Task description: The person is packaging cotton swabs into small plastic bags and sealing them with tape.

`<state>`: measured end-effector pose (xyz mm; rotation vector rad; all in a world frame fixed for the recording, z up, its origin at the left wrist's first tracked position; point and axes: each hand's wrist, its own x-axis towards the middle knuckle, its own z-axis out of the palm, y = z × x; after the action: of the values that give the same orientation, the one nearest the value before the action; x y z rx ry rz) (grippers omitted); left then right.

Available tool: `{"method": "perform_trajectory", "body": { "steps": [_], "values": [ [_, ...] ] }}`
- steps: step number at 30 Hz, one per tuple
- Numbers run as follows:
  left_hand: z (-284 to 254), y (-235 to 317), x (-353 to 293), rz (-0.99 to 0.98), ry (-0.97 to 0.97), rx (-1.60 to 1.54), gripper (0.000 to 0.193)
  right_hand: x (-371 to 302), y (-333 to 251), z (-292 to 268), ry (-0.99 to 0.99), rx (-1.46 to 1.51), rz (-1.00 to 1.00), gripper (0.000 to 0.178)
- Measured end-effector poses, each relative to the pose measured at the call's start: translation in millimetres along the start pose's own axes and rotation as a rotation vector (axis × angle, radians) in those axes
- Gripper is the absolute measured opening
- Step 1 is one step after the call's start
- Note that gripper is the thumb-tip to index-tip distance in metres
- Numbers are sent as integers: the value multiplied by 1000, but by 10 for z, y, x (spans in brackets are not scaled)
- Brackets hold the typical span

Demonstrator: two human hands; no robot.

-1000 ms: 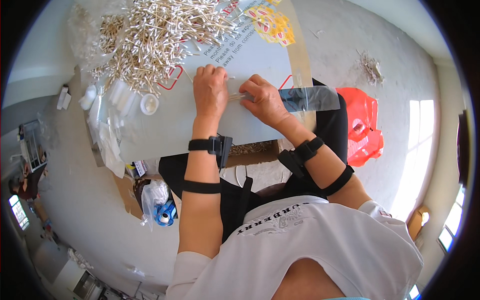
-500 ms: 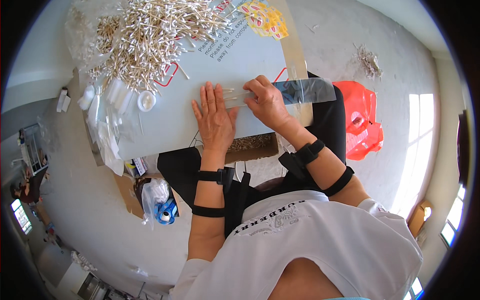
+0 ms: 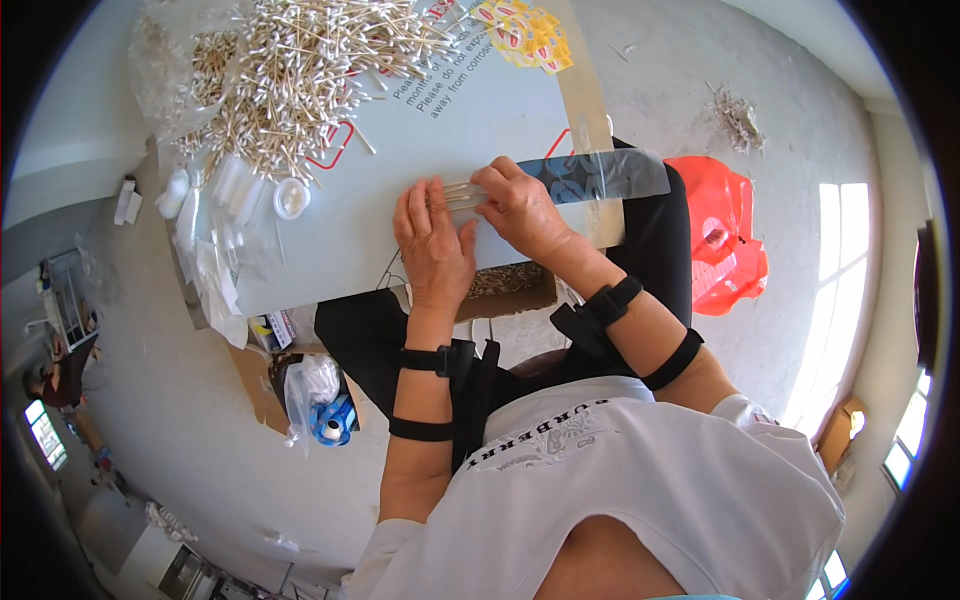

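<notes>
Several cotton swabs lie side by side on the grey-white board between my hands. My left hand rests palm down over their left ends, fingers close together and slightly bent, thumb apart. At their right ends my right hand is closed in a pinch; its fingertips hide exactly how it grips them. A clear plastic sleeve with a bluish look extends rightward from under my right hand, past the board's edge. Farther off, a big heap of cotton swabs covers the board's far left.
Small yellow-and-white printed slips sit at the far right of the board. Clear tubs and a round white-rimmed one stand at left. Below the near edge is a carton of swabs. A red bag lies on the floor.
My left hand's fingers have gone from spread and flat to drawn together and bent. My right hand has shifted slightly left, closer to the left hand, and the sleeve has moved with it.
</notes>
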<state>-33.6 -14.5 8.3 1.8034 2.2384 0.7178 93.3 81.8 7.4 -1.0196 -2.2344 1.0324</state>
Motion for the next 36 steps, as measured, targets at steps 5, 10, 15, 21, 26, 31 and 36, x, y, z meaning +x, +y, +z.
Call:
{"method": "perform_trajectory", "body": {
  "steps": [5, 10, 15, 21, 26, 31, 36],
  "values": [
    [32, -57, -25, -13, -46, 107, 72, 21, -26, 8, 46, 52, 28, 36],
    [68, 46, -58, -1, -87, 126, 72, 61, 34, 21, 44, -85, -127, 28],
    [20, 96, -54, 34, -105, 34, 68, 71, 24, -25, -15, -65, -24, 22],
    [-96, -405, 335, -75, 203, -18, 63, 561, -133, 30, -5, -30, 46, 32],
    [-170, -881, 883, -103, 388, -101, 64, 1367, -350, 462, 173, -169, -176, 43],
    [-14, -1113, 1060, -188, 390, -38, 67, 1821, -496, 843, 197, -429, -263, 31],
    [19, -1013, 1052, -221, 342, 48, 76, 1928, -235, 798, 136, -506, -299, 15]
  ]
}}
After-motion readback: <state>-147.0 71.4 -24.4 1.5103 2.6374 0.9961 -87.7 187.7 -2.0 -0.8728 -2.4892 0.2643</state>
